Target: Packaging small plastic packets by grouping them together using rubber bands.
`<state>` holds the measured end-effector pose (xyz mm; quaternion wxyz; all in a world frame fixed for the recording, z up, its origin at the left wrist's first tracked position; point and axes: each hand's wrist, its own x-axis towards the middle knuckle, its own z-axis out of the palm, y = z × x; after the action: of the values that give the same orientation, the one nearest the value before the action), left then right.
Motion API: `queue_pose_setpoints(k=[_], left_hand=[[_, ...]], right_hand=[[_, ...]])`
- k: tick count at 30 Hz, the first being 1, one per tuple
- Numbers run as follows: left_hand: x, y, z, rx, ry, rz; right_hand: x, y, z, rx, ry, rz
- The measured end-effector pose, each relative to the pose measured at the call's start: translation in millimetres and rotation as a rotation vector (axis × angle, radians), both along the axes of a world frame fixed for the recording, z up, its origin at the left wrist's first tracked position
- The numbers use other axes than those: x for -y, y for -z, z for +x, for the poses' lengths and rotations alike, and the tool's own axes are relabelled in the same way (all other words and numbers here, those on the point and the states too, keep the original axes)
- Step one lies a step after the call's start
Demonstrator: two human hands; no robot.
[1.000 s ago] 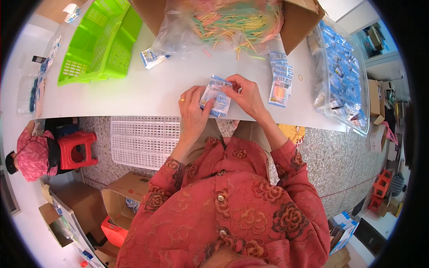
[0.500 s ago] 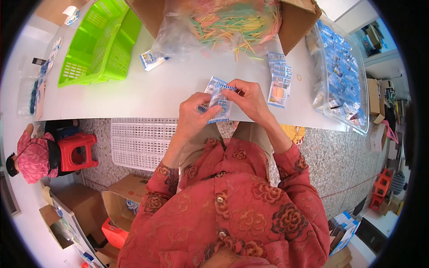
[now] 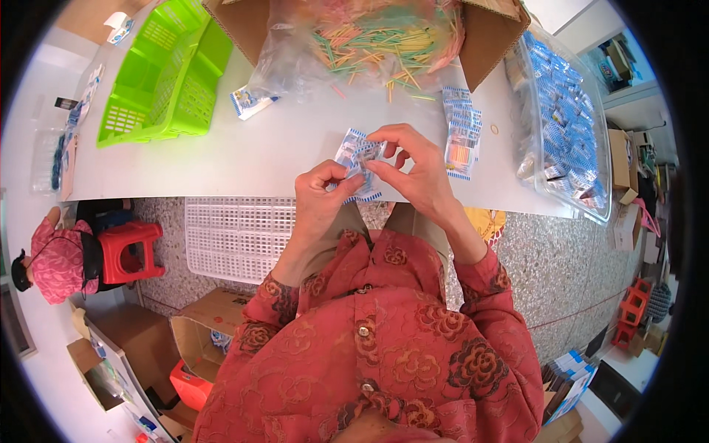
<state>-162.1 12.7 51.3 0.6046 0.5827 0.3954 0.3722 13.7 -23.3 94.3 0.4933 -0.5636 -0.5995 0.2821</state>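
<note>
Above the near edge of the table, a small blue-and-white plastic packet (image 3: pixel 367 157) is held between my two hands. My left hand (image 3: pixel 316 193) is closed on its lower left part, thumb on top. Curled around its upper right edge are the thumb and index finger of my right hand (image 3: pixel 415 171). Another similar packet (image 3: pixel 349 148) shows just behind it, partly covered. To the right lies an overlapping row of flat packets (image 3: pixel 462 140); the lowest shows coloured sticks. What is inside the held packet cannot be made out.
Ahead, a cardboard box (image 3: pixel 492 48) holds a clear bag of thin coloured sticks (image 3: pixel 369 48). A green basket (image 3: pixel 159 81) stands left, a clear bin of blue packets (image 3: pixel 565 111) right. A lone packet (image 3: pixel 252 102) lies near the basket. Another person (image 3: pixel 63 255) sits far left.
My right hand's fingers have shifted along the packet's upper edge and spread slightly apart. My left hand keeps its hold with little movement.
</note>
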Motion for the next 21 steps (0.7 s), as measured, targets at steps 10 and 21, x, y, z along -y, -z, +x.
queue_pose_setpoints(k=[10, 21], left_hand=[[-3.1, 0.8, 3.2, 0.132, -0.013, -0.01], [7.0, -6.5, 0.5, -0.027, -0.042, 0.247]], right_hand=[[11.9, -20.0, 2.4, 0.184, -0.036, 0.239], [15.1, -20.6, 3.8, 0.504, -0.291, 0.375]])
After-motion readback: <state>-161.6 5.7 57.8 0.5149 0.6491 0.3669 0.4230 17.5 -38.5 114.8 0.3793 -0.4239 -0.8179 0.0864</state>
